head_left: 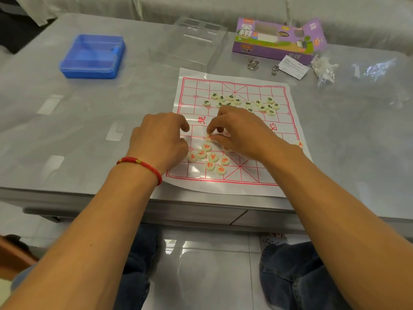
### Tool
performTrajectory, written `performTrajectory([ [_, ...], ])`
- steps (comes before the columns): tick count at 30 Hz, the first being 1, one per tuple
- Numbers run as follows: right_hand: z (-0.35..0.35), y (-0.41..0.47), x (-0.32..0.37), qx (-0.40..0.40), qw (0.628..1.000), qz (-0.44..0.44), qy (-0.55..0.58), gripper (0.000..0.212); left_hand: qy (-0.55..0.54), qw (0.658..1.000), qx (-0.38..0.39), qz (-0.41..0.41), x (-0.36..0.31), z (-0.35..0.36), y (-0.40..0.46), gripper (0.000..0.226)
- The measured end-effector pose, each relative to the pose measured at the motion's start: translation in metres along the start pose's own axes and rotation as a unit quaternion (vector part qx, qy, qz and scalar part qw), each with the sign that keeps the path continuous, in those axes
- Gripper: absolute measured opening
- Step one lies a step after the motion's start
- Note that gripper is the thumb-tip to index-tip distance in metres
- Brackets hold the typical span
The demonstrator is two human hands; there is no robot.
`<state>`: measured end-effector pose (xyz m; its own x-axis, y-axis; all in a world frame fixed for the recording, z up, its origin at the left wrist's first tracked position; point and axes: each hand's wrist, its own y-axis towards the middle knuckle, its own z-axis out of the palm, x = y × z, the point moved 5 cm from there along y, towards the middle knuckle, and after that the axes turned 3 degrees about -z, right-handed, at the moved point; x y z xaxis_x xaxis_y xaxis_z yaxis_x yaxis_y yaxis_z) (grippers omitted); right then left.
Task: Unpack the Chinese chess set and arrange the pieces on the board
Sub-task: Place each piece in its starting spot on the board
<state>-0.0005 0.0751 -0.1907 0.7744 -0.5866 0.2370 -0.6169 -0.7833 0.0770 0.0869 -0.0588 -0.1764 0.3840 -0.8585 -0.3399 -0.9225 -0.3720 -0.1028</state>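
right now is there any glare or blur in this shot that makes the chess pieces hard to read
Head view: ceiling light glares off the glossy board near its front edge and off the table; the far black-lettered pieces are small and soft; wide-angle bending curves the table edge; the right hand hides some red pieces.

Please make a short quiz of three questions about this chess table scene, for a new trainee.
1. True or false: the red-lettered pieces already stand in their starting rows on the board.
2. Which lies farther from the person: A, the red-lettered pieces; B, the dark-lettered pieces?
3. Which wrist wears the red bracelet?

Key
1. False: they lie in a loose cluster near the left hand.
2. B.
3. The left; the right hand pinches one piece.
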Motion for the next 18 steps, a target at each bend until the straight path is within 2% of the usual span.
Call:
performTrajectory([
  [13, -0.003, 0.008, 0.008, 0.018, 1.000, -0.003, -0.009, 0.024, -0.008, 0.999, 0.036, -0.012, 0.015, -0.007, -0.003, 0.049],
  [18, -0.011, 0.001, 0.014, 0.020, 0.999, -0.016, -0.022, 0.021, -0.003, 0.999, 0.034, 0.022, 0.012, -0.006, -0.004, 0.042],
])
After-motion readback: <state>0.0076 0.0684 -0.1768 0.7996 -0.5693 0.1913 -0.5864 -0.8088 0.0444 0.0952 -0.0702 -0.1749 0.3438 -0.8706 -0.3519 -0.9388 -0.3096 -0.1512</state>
